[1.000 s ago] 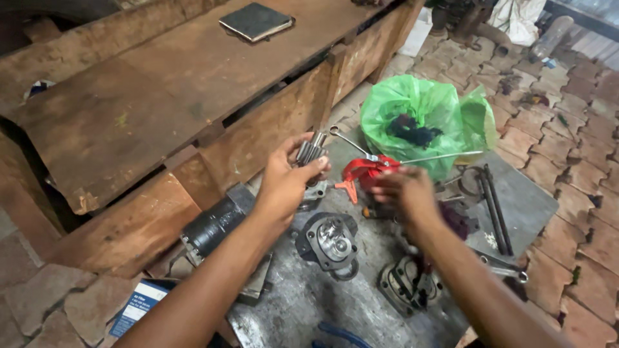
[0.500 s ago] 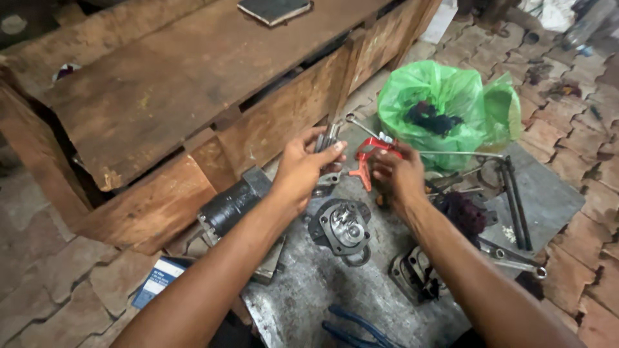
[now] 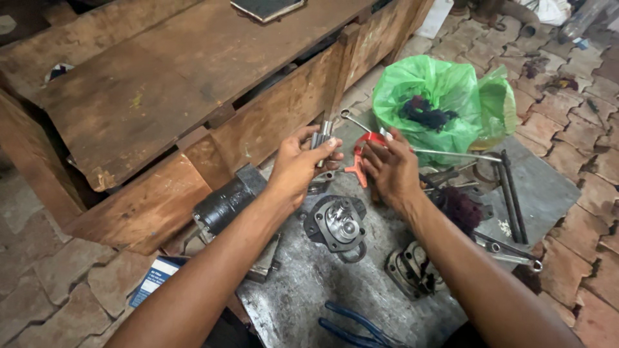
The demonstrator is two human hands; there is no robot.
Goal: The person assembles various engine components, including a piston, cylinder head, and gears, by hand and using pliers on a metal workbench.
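Here we are partway through work on small metal parts, over a grey metal plate [image 3: 303, 290] laid on the brick floor. Our left hand [image 3: 298, 169] is closed around a short splined metal shaft [image 3: 320, 139], held upright just above the plate's far edge, close to the wooden bench [image 3: 148, 84]. Our right hand [image 3: 392, 169] rests curled on a red tool [image 3: 361, 154] beside it; whether it truly grips the tool, we cannot tell. The two hands are near each other but apart. Below them on the plate lies a round pump housing [image 3: 336, 222] with its centre open. By our judgement the shaft belongs with that housing, so the next move calls for lining it up squarely and keeping it clean.
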